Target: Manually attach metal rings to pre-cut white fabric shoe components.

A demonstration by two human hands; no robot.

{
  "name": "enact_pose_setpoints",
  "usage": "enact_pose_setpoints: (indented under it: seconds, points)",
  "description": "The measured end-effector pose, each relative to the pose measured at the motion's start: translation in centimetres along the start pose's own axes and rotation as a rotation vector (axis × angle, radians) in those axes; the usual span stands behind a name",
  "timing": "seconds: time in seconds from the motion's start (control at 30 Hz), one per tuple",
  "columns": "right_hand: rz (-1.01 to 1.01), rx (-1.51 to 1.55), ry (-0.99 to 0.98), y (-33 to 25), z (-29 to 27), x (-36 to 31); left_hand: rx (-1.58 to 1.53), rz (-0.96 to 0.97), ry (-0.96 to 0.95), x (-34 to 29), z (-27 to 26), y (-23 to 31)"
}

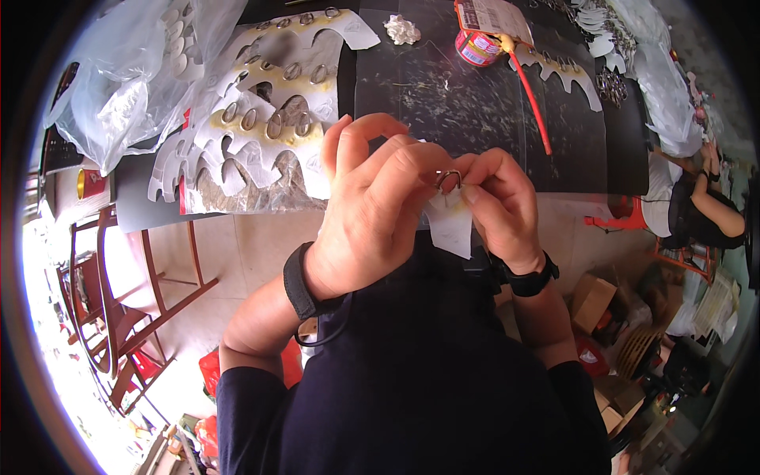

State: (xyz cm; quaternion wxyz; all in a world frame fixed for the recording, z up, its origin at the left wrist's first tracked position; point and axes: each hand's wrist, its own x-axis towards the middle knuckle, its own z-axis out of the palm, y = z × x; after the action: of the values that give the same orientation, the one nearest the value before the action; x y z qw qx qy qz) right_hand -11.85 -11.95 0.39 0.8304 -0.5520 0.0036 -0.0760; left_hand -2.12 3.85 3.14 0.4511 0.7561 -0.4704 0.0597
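In front of my chest, my left hand [372, 202] and my right hand [503, 206] are closed in pinches, with their fingertips close together. Between them is a small metal ring [448, 179], held at its left side by my left fingers. A white paper piece [452, 231] with a yellowish patch hangs just below the ring, its upper right part pinched by my right thumb and fingers. Whether ring and paper are joined is too small to tell. Left of my hands, scalloped white paper strips [229, 184] with metal rings [275, 125] on yellowish stains lie on the dark table.
The dark table [412, 103] bears a pink tin [477, 49], a red stick [532, 101] and a crumpled white wad [402, 30]. Clear plastic bags [127, 79] bulge at the far left. Another person's legs [716, 207] show at right. Wooden chair frames [150, 273] stand at left, cardboard boxes [594, 303] at right.
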Motion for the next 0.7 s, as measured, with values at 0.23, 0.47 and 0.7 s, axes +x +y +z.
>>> enact_pose_setpoints:
  seconds: [0.23,0.47,0.7]
  points:
    - [0.021,-0.198,0.137,0.2,0.2,0.6,0.038,-0.028,0.034,0.5,1.3,-0.8]
    - [-0.128,-0.800,0.163,0.8,-0.3,1.4,0.007,-0.172,-0.095,1.0,1.6,-1.4]
    - [0.066,-0.495,0.185,0.6,-0.4,1.3,-0.014,-0.228,-0.140,1.0,2.0,-1.4]
